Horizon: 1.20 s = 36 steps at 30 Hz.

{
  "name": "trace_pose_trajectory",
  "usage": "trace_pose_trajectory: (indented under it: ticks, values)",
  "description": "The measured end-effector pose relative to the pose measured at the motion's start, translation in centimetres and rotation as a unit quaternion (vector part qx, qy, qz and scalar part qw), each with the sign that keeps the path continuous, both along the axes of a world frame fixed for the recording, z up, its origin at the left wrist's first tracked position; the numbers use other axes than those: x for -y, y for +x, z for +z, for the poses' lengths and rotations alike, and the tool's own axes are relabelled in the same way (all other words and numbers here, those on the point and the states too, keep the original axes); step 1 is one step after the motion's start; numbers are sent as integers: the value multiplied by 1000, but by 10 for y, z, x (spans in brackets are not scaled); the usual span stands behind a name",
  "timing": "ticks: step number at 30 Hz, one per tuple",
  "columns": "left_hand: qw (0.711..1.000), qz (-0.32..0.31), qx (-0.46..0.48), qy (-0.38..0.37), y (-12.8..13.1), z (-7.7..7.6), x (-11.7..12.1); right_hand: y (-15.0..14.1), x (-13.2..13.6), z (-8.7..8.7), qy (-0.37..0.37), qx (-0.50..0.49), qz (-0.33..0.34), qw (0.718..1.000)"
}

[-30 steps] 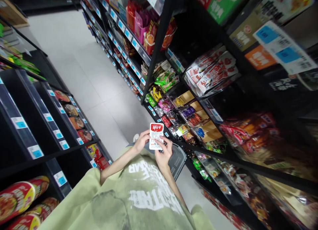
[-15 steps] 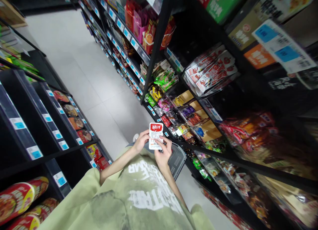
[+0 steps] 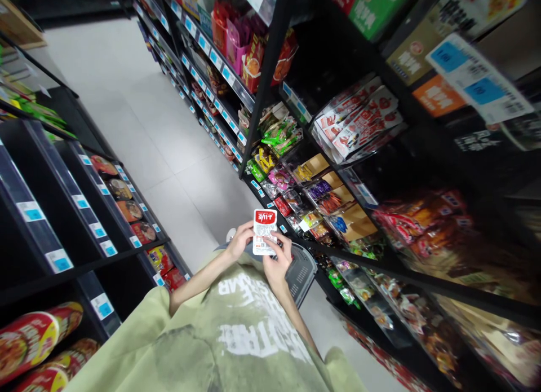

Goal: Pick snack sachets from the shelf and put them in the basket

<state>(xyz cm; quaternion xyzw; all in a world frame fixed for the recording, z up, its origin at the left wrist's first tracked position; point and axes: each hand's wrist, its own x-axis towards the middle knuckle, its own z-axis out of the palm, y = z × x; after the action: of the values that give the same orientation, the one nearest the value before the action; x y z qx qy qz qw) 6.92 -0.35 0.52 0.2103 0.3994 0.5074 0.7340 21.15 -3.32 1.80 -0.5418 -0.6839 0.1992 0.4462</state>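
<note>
A small white snack packet [image 3: 265, 232] with a red label panel and fine print is held up in front of my body. My left hand [image 3: 240, 238] pinches its left edge. From the lower right, my right hand [image 3: 279, 256] grips the same packet, its fingers lying over the printed face and the thumb hidden behind. Beneath both hands is a grey plastic shopping basket [image 3: 301, 273], mostly covered by my arms and shirt; its contents do not show.
Black shelves with hanging candy bags [image 3: 281, 132] and sachets [image 3: 359, 121] line the right side. On the left, shelves hold instant noodle bowls [image 3: 129, 210] and large red noodle tubs [image 3: 38, 338]. A pale tiled aisle [image 3: 169, 127] runs ahead between them.
Almost nothing differs. Both hands keep the packet in the same place, and the view has shifted only very slightly.
</note>
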Motion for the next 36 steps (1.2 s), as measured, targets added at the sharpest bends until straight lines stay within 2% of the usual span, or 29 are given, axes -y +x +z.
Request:
trace_pose_trajectory:
  ticks: [6,12,16,19,21,26,30,36]
  values:
    - [1000,0,17,15,1,-2,1,1,-2,3,-1,-12,2,1000]
    - [996,-8,59,63,5,-3,4,3,-4,4,-10,-45,-4,999]
    - [994,5,2,111,8,5,3,3,-2,-2,-91,-97,-57,989]
    - [990,58,-93,90,7,5,0,1,-1,-6,-175,-162,-134,962]
    - [985,80,-135,71,5,3,-1,0,-1,-7,-217,-198,-152,944]
    - [984,72,-152,65,3,-3,-1,-3,-2,-2,-252,-227,-145,929]
    - [981,75,-164,70,4,0,-2,-4,-1,-2,-263,-250,-139,921]
    - [981,118,-146,54,3,2,-5,-6,-2,-6,-263,-238,-120,927]
